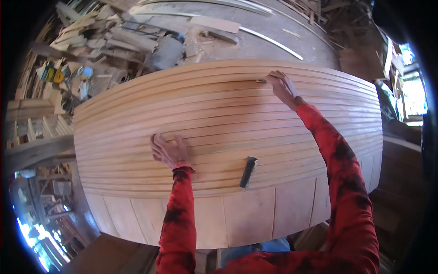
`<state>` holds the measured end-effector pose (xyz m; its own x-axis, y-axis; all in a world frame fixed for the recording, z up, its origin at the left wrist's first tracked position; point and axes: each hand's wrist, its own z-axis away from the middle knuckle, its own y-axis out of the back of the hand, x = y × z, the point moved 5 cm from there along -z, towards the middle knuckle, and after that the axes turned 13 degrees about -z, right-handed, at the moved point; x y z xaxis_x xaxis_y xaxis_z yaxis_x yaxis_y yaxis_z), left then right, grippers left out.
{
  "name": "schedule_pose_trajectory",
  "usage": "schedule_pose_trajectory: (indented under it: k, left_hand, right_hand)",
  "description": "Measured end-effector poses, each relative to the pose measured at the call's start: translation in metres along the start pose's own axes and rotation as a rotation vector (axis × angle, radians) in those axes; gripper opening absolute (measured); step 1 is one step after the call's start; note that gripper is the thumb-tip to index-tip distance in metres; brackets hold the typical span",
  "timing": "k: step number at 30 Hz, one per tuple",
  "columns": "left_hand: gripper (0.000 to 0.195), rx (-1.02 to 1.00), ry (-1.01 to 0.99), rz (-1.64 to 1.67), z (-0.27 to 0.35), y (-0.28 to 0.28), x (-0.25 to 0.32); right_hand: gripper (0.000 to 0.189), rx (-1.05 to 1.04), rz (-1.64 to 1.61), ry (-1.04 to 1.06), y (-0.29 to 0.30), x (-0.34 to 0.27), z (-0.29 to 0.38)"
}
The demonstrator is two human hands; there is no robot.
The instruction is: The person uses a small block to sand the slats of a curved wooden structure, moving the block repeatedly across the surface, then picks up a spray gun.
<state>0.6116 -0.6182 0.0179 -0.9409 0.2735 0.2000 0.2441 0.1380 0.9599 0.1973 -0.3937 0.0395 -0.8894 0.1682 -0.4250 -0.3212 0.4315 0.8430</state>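
A large grooved wooden panel (219, 126) lies before me, with long parallel grooves and a plain, jointed strip along its near side. My left hand (169, 149) rests on the panel left of centre, fingers spread and holding nothing. Near the far edge, my right hand (281, 84) grips a small thin tool (261, 81) whose tip lies along a groove; its kind is too small to tell. A dark narrow block (248, 172), perhaps a brush or sanding block, lies on the panel between my forearms.
Beyond the panel, a metal canister (166, 51), a pile of wood offcuts (102, 37) and long wood strips (270, 42) lie on the floor. Yellow and blue containers (54, 72) stand at the left. A wooden beam (41, 152) extends beside the panel's left end.
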Motion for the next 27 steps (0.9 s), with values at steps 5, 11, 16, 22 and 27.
schedule_pose_trajectory:
  k: [5,11,16,22,27]
  left_hand:
    - [0.065,0.137,-0.082,0.122,0.004,0.013,0.007]
    - [0.053,0.045,-0.664,0.554,0.040,0.004,0.186]
    - [0.042,-0.081,-0.917,0.564,0.059,-0.043,0.354]
    - [0.014,-0.052,-1.125,0.427,0.054,-0.063,0.392]
    - [0.009,-0.053,-1.143,0.427,0.055,-0.069,0.392]
  right_hand:
    - [0.036,0.328,-0.071,-0.055,0.056,0.013,0.054]
    - [0.048,0.501,0.080,-0.511,0.157,0.121,0.272]
    - [0.055,0.387,0.580,-1.089,0.236,0.216,0.434]
    - [0.043,0.539,0.628,-1.106,0.270,0.242,0.490]
    - [0.044,0.630,0.627,-1.176,0.248,0.237,0.498]
